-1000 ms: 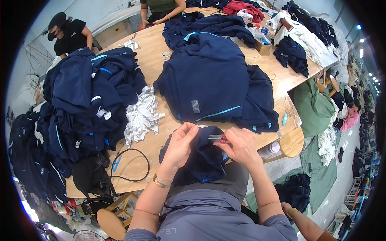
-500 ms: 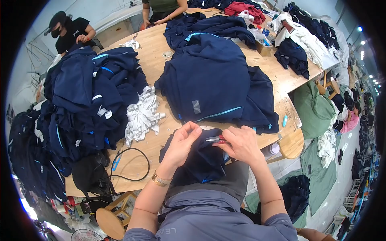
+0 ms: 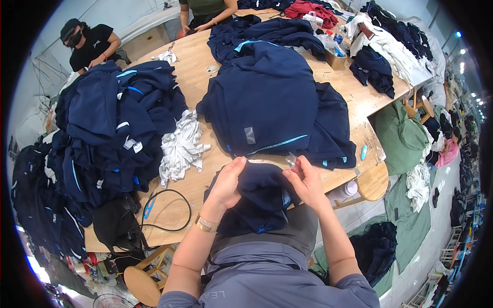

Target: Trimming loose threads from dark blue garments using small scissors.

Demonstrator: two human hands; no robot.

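I hold a dark navy garment (image 3: 259, 203) with a light blue trim over my lap, at the near edge of the wooden table (image 3: 192, 84). My left hand (image 3: 228, 182) grips a bunched fold at the garment's upper left. My right hand (image 3: 305, 182) pinches the garment's upper right edge and also holds a small red-handled tool (image 3: 295, 165) between its fingers. The two hands are a short span apart, with cloth stretched between them.
A flat stack of navy garments (image 3: 267, 97) lies just beyond my hands, a big heap (image 3: 110, 126) at left, white cloth strips (image 3: 179, 146) between. A black cable (image 3: 172, 210) loops at the table edge. Two people sit at the far side. A wooden stool (image 3: 372, 182) stands right.
My hands have drawn the garment higher and bunched it more tightly; the right hand has turned so the red-handled tool points up at the cloth edge.
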